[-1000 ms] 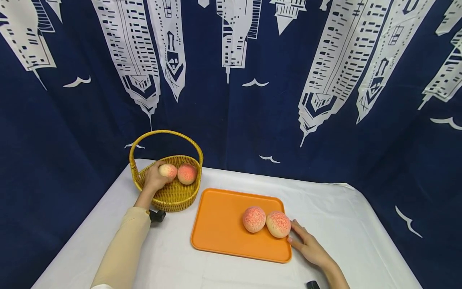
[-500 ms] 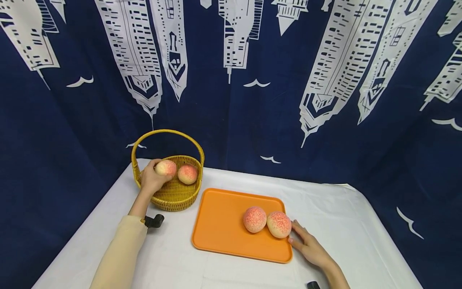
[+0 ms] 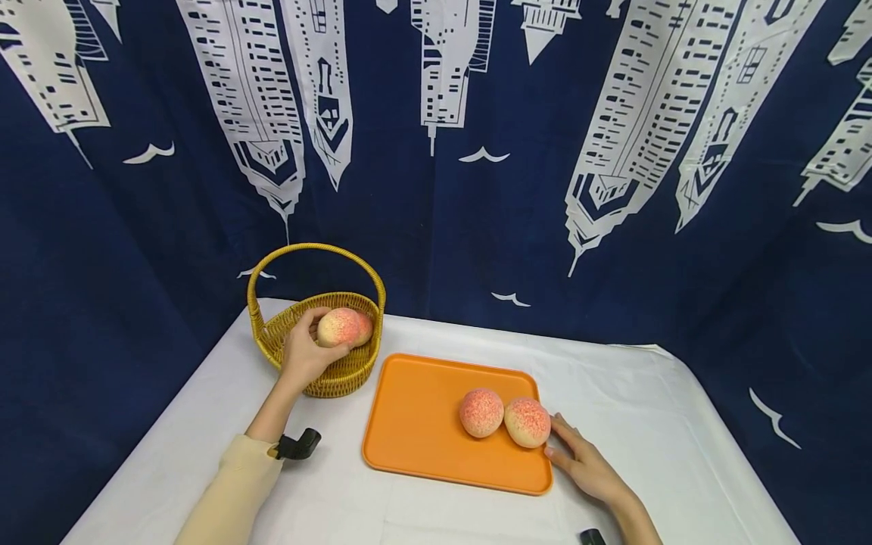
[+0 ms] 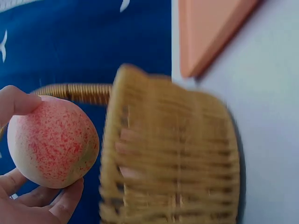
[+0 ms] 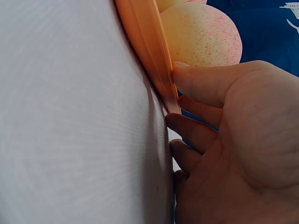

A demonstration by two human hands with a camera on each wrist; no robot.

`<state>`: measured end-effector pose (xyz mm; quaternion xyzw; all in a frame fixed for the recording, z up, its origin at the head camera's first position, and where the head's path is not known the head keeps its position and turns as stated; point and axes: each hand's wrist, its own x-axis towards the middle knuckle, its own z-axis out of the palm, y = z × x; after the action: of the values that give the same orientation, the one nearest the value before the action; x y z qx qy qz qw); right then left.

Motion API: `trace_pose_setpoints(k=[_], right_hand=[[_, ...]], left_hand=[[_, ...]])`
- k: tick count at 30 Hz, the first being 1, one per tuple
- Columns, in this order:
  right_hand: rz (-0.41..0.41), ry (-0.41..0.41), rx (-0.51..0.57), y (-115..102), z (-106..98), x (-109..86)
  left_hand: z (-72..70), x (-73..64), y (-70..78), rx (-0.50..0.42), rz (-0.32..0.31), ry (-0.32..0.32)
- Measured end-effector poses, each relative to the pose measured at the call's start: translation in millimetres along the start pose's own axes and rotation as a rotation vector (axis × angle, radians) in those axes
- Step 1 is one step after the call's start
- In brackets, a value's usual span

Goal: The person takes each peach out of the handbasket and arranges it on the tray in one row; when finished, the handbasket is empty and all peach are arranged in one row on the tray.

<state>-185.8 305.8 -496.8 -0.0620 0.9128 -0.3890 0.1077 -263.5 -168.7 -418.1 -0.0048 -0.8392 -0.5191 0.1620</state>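
Observation:
A pink-and-cream peach (image 3: 337, 328) is gripped between the thumb and fingers of my left hand (image 3: 305, 357), over the yellow wicker basket (image 3: 338, 384). Seen from the left wrist, this peach (image 4: 55, 142) is outside the woven wall, beyond the basket's rim. Another peach (image 3: 365, 327) sits inside the basket, partly hidden behind the held one. My right hand (image 3: 587, 468) rests at the right edge of an orange tray (image 3: 415, 424), fingers loosely extended, thumb against the rim (image 5: 159, 60). Right beside those fingertips is a peach (image 3: 527, 423) on the tray, with another peach (image 3: 481, 413) to its left.
The basket's tall arched handle (image 3: 309, 247) rises over its opening. A white cloth (image 3: 477, 518) covers the table. Behind it hangs a navy curtain (image 3: 436, 250) printed with white buildings. A black wrist camera (image 3: 300, 444) sits on the left forearm.
My left hand, holding the peach, first drew slightly left, then moved right, so the peach now overlaps the other one in the basket. The right hand and the tray stayed put.

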Motion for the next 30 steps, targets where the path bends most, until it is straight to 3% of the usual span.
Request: trace_pose_setpoints(k=[9, 21, 30], right_hand=[[-0.012, 0.009, -0.013, -1, -1, 0.9], [-0.013, 0.008, -0.004, 0, -1, -0.1], [-0.004, 0.003, -0.005, -1, 0, 0.2]], left_hand=[[33.8, -23.5, 19.7, -0.071, 0.110, -0.111], [102.5, -58.4, 18.3, -0.087, 0.103, -0.269], [130.2, -68.3, 7.1, -0.076, 0.096, -0.326]])
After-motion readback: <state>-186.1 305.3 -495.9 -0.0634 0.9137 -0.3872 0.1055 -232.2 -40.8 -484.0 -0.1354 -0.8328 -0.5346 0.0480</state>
